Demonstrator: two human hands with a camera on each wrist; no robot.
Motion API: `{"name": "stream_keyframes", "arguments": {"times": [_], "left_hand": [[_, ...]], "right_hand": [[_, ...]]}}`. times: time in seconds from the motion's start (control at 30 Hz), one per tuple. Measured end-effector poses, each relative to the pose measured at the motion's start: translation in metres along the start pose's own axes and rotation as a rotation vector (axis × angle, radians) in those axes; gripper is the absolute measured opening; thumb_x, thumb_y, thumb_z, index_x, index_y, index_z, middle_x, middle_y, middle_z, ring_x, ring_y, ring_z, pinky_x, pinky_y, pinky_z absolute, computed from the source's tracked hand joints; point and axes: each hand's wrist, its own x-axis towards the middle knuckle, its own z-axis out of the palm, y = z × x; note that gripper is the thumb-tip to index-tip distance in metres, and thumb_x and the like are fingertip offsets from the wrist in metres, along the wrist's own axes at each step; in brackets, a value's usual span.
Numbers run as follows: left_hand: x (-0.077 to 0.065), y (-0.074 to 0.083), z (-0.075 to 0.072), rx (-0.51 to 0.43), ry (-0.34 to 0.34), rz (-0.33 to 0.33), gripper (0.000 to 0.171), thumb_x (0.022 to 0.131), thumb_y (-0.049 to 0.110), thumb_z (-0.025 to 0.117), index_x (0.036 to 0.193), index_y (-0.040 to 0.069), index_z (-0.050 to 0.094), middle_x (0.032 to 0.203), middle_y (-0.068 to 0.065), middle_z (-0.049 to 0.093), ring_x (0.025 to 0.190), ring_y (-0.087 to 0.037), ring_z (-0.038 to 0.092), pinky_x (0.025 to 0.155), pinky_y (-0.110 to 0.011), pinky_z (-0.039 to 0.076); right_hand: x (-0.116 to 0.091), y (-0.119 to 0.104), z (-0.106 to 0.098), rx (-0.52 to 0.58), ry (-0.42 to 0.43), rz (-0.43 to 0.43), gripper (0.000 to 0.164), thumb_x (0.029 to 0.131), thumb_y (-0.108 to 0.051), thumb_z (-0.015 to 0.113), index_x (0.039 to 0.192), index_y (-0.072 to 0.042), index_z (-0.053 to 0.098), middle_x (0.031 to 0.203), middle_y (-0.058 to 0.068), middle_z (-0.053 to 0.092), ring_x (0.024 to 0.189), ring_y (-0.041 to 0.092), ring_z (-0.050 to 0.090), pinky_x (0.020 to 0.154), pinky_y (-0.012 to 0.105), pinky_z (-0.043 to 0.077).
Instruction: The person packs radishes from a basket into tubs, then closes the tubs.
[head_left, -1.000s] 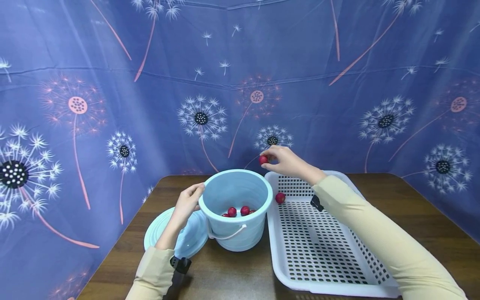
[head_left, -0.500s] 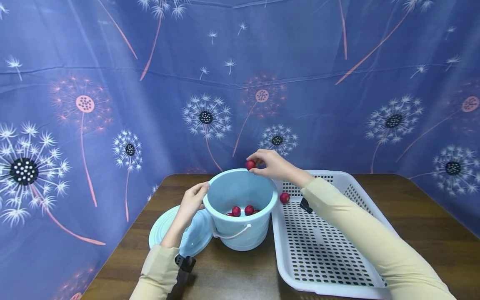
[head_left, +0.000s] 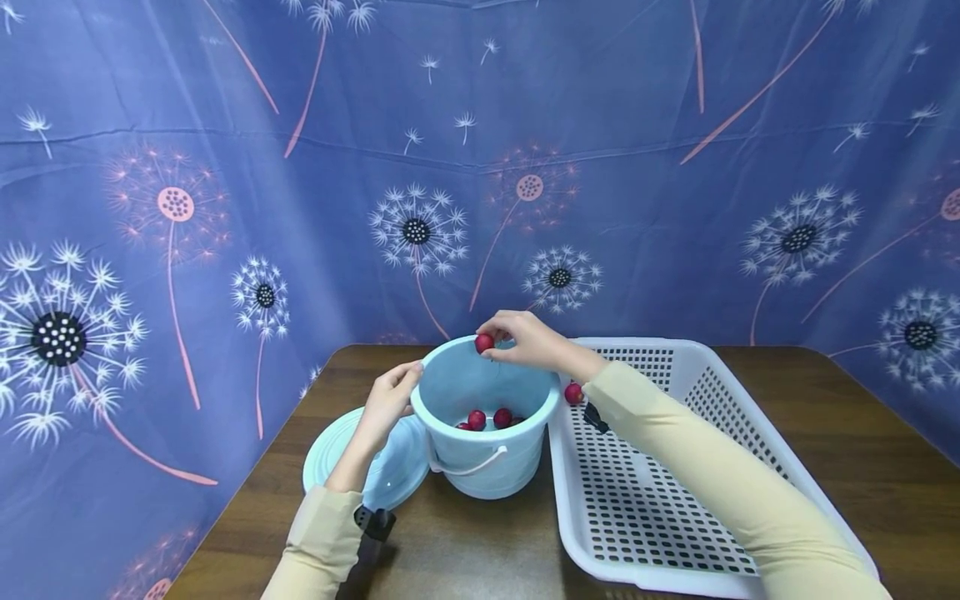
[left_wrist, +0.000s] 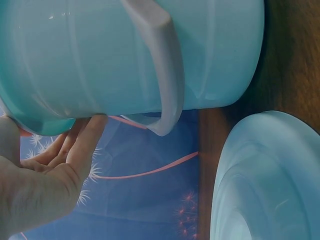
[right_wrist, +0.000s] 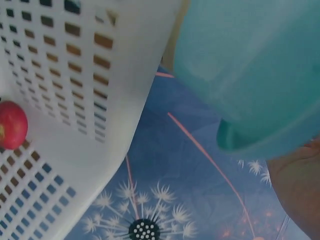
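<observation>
My right hand [head_left: 522, 340] pinches a small round red fruit [head_left: 483, 342] between thumb and fingers, over the far side of the bucket's mouth. The light blue bucket [head_left: 487, 475] stands upright, its white handle [head_left: 480, 463] hanging down in front. Several more red fruits [head_left: 502, 417] lie at its bottom. With thumb and fingers my left hand [head_left: 387, 406] grips the bucket's left rim; in the left wrist view its fingers [left_wrist: 85, 145] press the outer wall. Only part of my right hand [right_wrist: 300, 185] shows in the right wrist view, behind the bucket rim, which hides the held fruit there.
Right of the bucket lies a white perforated basket [head_left: 564, 508], with one red fruit [head_left: 573, 393] near its left wall. A round blue lid [head_left: 324, 454] lies on the wooden table [head_left: 465, 550] at the left, under my left forearm. A blue dandelion-print cloth [head_left: 480, 225] hangs behind.
My right hand has carried the red fruit leftward and down, from above the basket's far left corner to over the bucket. My left hand keeps hold of the rim.
</observation>
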Motion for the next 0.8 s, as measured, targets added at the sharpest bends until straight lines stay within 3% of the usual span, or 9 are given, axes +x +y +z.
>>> {"name": "stream_keyframes", "arguments": {"times": [0.8], "left_hand": [[0.002,-0.002,0.0,-0.009,-0.001,0.003,0.046,0.099,0.035,0.046,0.132,0.004,0.051,0.134,-0.019,0.052,0.115,-0.033,0.055,0.087,-0.045,0.053]], "right_hand": [[0.016,-0.005,0.034,0.023,-0.075,-0.033,0.03,0.086,-0.017,0.069,0.113,-0.004,0.065,0.095,0.006,0.062,0.09,0.02,0.064,0.084,0.033,0.054]]}}
